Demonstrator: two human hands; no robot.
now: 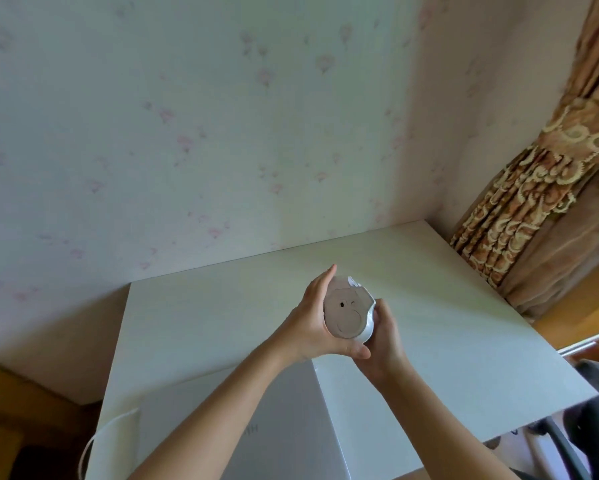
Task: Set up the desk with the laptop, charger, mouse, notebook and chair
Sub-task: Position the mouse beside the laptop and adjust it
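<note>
A person holds a white computer mouse (pixel 348 315) upside down above the white desk (pixel 429 306), its underside facing the camera. The left hand (pixel 320 323) wraps around its left edge; the right hand (pixel 383 336) cups it from the right. Below the forearms lies a closed grey laptop (pixel 291 410) (a white charger cable (pixel 111 434) curls beside it), and a chair (pixel 596 403) stands at right.

Pale floral wallpaper (pixel 187 133) rises behind the white desk (pixel 429 306); a gold patterned curtain (pixel 551 188) hangs right of it.
</note>
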